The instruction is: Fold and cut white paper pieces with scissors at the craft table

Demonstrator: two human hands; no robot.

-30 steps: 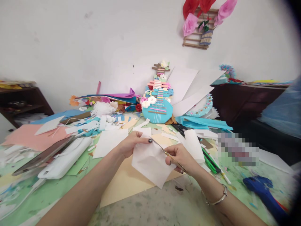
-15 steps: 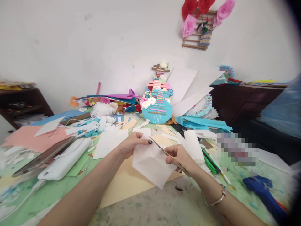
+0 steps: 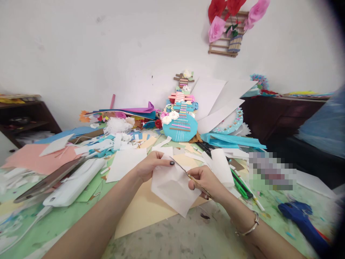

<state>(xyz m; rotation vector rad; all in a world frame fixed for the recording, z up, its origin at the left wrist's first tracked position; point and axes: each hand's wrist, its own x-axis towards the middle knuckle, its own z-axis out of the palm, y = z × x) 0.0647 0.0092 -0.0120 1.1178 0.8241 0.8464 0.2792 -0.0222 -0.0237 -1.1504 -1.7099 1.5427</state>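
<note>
A thin white sheet of paper point(image 3: 175, 192) hangs from my left hand point(image 3: 149, 166), its upper edge pinched between thumb and fingers. In my right hand point(image 3: 205, 181) is a pair of scissors point(image 3: 188, 174), with my fingers around the handles. The blades point up and left, their tips at the paper's upper edge close to my left thumb. Beneath the paper lies a larger cream sheet point(image 3: 134, 216). Part of my right fingers is hidden behind the handles and the paper.
A blue guitar-shaped craft point(image 3: 180, 130) leans at the back. To the right lie a roll of white paper point(image 3: 222, 168), a green cutter point(image 3: 241, 186) and a blue glue gun point(image 3: 299, 216). On the left are a white power bank-like block point(image 3: 74, 185) and paper scraps point(image 3: 99, 147).
My right hand has shifted very slightly left with the scissors, and their blades look closer together. My left hand and the paper stay nearly in place.
</note>
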